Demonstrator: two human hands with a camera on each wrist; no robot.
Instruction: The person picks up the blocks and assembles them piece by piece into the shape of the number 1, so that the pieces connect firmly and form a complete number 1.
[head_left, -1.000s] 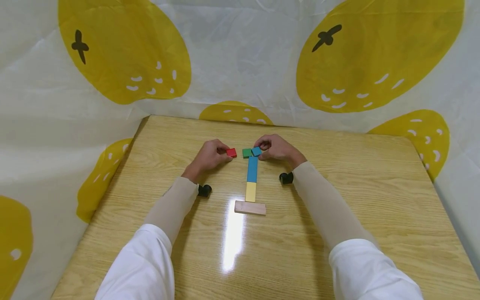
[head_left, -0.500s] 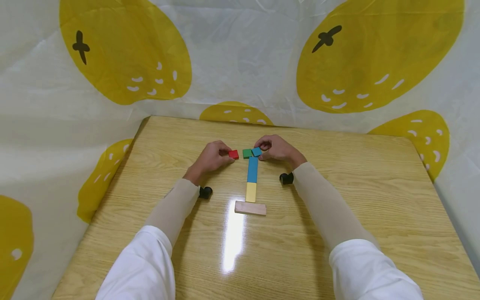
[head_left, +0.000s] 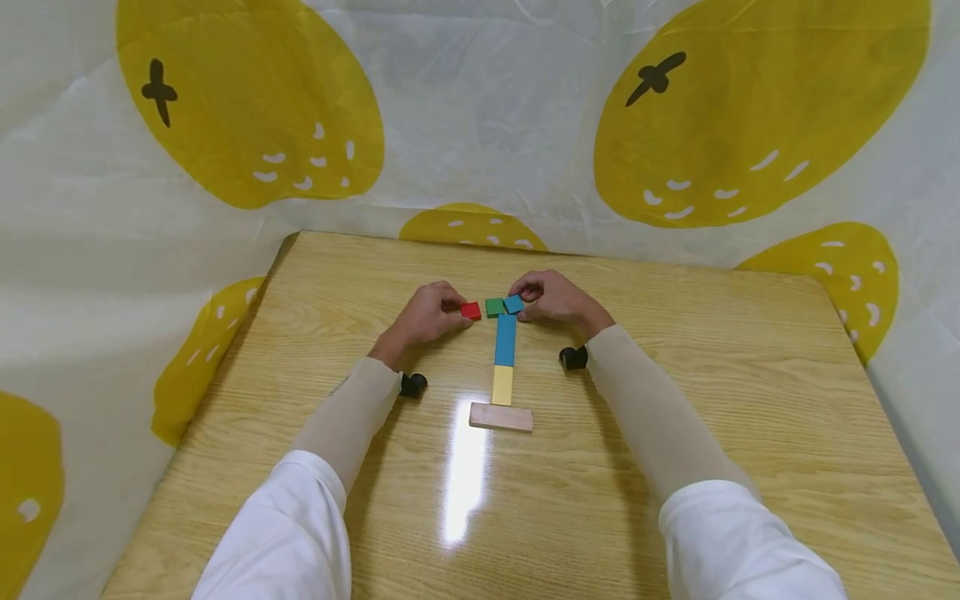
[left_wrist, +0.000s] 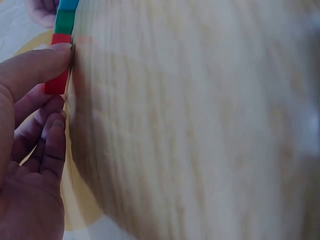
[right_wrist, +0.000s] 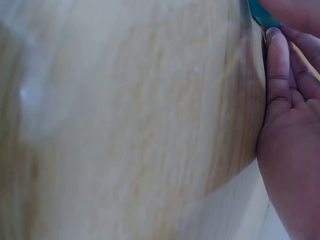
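Note:
My left hand pinches a red block between thumb and fingers, just left of a green block. In the left wrist view the thumb lies across the red block. My right hand pinches a small blue block, which sits slightly turned against the green block's right side. Below these two, a long blue block and a yellow block form a column. At its foot a plain wooden block lies crosswise. In the right wrist view only a corner of the blue block shows.
All the blocks lie on a wood-grain table. A white curtain with large yellow fruit prints hangs behind the table and along its left side. A bright light reflection falls on the tabletop near the wooden block.
My left hand has moved a little to the right and nearer, bringing the red block closer to the green one. The right hand and the other blocks have stayed in place.

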